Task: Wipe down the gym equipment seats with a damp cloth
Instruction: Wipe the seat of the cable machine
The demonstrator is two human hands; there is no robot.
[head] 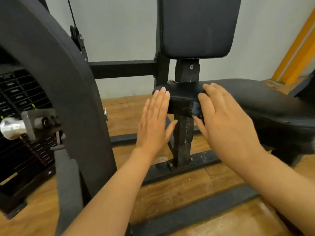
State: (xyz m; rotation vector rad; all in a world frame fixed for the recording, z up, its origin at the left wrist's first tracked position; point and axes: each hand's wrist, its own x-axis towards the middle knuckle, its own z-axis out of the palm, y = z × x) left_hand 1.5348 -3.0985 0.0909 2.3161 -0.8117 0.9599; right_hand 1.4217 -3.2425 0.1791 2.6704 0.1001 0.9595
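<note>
The wiping step appears to be in hand: the front edge of the seat [183, 97] is being worked. A dark cloth [197, 109] is pressed against the seat's right front corner under the right hand [226, 120], whose fingers are curved over it; most of the cloth is hidden. The left hand [156, 123] is held flat, fingers straight and together, against the seat's left side, seemingly as a brace. Next, the cloth would probably need to be drawn across the top and along the longer pad [265, 99] to the right, with steady pressure kept.
</note>
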